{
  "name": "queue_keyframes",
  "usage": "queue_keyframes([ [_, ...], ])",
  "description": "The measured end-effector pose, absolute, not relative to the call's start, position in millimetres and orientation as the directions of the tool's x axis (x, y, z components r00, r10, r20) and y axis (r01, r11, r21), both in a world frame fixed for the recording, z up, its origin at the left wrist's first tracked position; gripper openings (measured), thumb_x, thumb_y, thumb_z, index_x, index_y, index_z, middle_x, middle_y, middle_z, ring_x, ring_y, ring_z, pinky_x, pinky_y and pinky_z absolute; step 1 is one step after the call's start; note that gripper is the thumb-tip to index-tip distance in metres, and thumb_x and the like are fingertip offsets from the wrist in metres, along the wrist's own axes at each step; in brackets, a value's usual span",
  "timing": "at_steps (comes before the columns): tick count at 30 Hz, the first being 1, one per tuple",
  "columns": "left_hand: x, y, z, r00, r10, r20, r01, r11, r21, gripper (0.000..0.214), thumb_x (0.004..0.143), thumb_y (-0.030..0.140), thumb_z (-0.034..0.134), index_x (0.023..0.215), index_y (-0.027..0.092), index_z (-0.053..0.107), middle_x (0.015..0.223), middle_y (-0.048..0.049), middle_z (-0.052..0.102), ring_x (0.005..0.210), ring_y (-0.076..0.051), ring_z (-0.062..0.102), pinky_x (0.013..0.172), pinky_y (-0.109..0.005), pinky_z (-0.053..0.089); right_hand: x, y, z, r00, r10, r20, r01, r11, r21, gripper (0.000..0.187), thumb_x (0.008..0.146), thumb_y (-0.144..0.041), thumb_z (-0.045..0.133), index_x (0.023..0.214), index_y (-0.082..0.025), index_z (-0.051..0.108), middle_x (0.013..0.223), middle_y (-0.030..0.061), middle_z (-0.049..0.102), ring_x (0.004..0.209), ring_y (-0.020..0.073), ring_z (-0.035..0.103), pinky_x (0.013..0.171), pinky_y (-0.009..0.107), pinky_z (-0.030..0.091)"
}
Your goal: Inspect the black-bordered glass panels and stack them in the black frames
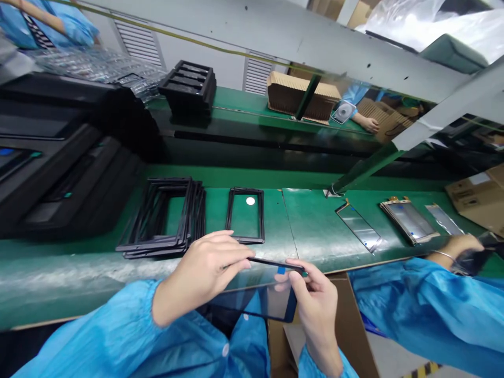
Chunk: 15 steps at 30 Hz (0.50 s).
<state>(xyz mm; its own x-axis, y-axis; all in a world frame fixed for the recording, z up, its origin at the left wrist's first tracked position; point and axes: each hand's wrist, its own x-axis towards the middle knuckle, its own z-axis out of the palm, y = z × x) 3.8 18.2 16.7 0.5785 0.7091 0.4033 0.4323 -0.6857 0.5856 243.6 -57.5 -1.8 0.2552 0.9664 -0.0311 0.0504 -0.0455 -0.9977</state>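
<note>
My left hand (205, 273) and my right hand (315, 310) both grip a phone-sized glass panel (255, 290) with a dark edge and a small blue tab. It is tilted above the front edge of the green conveyor belt (271, 226). A stack of black plastic frames (161, 218) lies left of my hands, and a single black frame (244, 215) lies just beyond them. Farther right lie several glass panels, including one with a blue strip (358, 226) and one with gold-coloured tabs (409, 220). Neither hand touches these.
A co-worker's hand (459, 249) in a blue sleeve holds a dark object at the right. Black trays (59, 168) stand at the left, with a black rack (189, 86) and a corrugated cardboard insert (303, 94) beyond. Green posts rise from the belt.
</note>
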Motion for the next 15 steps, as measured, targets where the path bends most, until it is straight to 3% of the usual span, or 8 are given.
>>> queue_keyframes([
  [4, 8, 12, 20, 0.639, 0.737, 0.221, 0.425, -0.578, 0.697, 0.033, 0.109, 0.025, 0.054, 0.132, 0.023, 0.077, 0.118, -0.0053, 0.085, 0.105, -0.027, 0.080, 0.087, -0.037, 0.059, 235, -47, 2, 0.060, 0.998, -0.031, 0.003, -0.031, -1.000, 0.027, 0.095, -0.045, 0.080, 0.115, -0.027, 0.084, 0.077, 0.0035, 0.086, 0.066, 0.0213, 0.083, 0.068, 0.026, 0.067],
  [7, 12, 9, 20, 0.603, 0.797, 0.011, 0.350, -0.278, 0.895, 0.037, 0.110, 0.030, 0.051, 0.139, 0.027, 0.074, 0.107, -0.0037, 0.086, 0.084, -0.021, 0.080, 0.078, -0.032, 0.060, 231, -39, 2, -0.084, 0.992, -0.089, -0.133, -0.100, -0.986, 0.039, 0.095, -0.053, 0.078, 0.127, -0.030, 0.082, 0.086, 0.0040, 0.087, 0.079, 0.0244, 0.085, 0.077, 0.032, 0.069],
  [9, 11, 5, 17, 0.506, 0.851, -0.138, 0.235, 0.018, 0.972, 0.039, 0.110, 0.036, 0.051, 0.141, 0.024, 0.071, 0.106, -0.0068, 0.086, 0.078, -0.020, 0.080, 0.070, -0.030, 0.061, 234, -35, -1, -0.040, 0.990, -0.136, -0.216, -0.141, -0.966, 0.039, 0.098, -0.058, 0.072, 0.123, -0.030, 0.083, 0.097, 0.0067, 0.088, 0.085, 0.0250, 0.085, 0.078, 0.031, 0.068],
  [11, 8, 1, 13, 0.418, 0.869, -0.264, 0.089, 0.250, 0.964, 0.048, 0.108, 0.043, 0.054, 0.146, 0.016, 0.066, 0.113, -0.0138, 0.085, 0.084, -0.024, 0.082, 0.067, -0.031, 0.063, 238, -32, -7, 0.035, 0.986, -0.164, -0.234, -0.151, -0.960, 0.040, 0.099, -0.059, 0.069, 0.114, -0.027, 0.087, 0.096, 0.0091, 0.088, 0.081, 0.0240, 0.085, 0.074, 0.028, 0.067],
  [15, 5, -6, 8, 0.339, 0.870, -0.358, -0.057, 0.399, 0.915, 0.064, 0.100, 0.052, 0.068, 0.146, 0.008, 0.060, 0.118, -0.0228, 0.083, 0.089, -0.030, 0.084, 0.067, -0.034, 0.067, 237, -28, -15, 0.099, 0.978, -0.182, -0.261, -0.151, -0.953, 0.043, 0.097, -0.060, 0.071, 0.101, -0.021, 0.088, 0.078, 0.0106, 0.085, 0.067, 0.0257, 0.083, 0.066, 0.032, 0.068],
])
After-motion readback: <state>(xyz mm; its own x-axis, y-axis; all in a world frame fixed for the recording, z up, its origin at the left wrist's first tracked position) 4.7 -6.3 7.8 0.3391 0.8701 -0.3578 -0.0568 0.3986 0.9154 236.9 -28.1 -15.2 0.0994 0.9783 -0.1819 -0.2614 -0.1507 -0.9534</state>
